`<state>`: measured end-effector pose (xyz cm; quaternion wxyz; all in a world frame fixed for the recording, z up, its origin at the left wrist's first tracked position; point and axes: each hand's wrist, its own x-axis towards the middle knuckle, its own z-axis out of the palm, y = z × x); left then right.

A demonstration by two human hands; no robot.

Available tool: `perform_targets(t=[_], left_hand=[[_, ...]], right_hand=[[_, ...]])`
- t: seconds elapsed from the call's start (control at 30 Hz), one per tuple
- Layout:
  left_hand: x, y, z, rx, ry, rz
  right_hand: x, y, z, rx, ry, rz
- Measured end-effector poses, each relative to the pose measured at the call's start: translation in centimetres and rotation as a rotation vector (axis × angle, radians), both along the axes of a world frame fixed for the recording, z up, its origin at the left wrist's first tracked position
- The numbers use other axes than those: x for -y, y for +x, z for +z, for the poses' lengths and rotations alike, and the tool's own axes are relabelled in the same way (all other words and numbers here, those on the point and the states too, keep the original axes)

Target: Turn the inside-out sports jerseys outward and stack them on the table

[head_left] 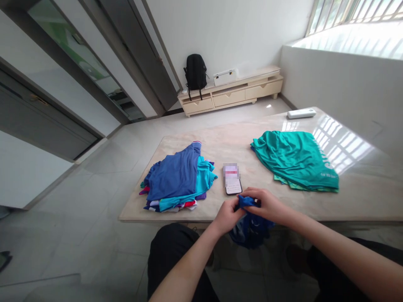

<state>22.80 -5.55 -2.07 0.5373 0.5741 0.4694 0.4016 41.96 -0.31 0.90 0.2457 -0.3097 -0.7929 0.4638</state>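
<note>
Beyond my grip the marble table (362,184) lies broad and bare between a pile of folded clothes (178,180) off to the left and a spread green garment (296,161) to the right, with a phone (233,180) just ahead of my knuckles. My left hand (227,216) and right hand (267,205) are both pinched shut on a bunched blue garment (250,224) at the near table edge; most of it hangs below. It looks light, limp and slightly slick, so I judge gathered hems the surest hold.
</note>
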Motion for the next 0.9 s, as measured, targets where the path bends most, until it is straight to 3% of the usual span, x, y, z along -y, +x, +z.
perform_targets(t=[0.13,0.27,0.5,0.63,0.73,0.9], left_hand=[[0.0,0.0,-0.1,-0.009,-0.015,0.042],[0.0,-0.2,-0.4,-0.02,-0.033,0.054],[-0.2,-0.3,-0.8,-0.002,-0.048,0.086],[-0.1,-0.3,-0.5,-0.004,-0.047,0.055],[0.2,-0.8,0.0,-0.078,-0.031,-0.013],[0.2,-3.3,0.8,-0.267,0.003,-0.106]], right_hand=[[-0.3,0.0,-0.2,0.019,0.081,-0.106],[-0.5,0.2,-0.4,0.054,0.036,-0.167],[-0.8,0.8,1.1,0.065,0.056,0.04],[-1.2,1.1,1.5,0.065,0.145,0.034],[-1.7,1.7,1.9,-0.005,0.176,-0.151],[-3.7,4.1,3.1,-0.18,0.155,-0.694]])
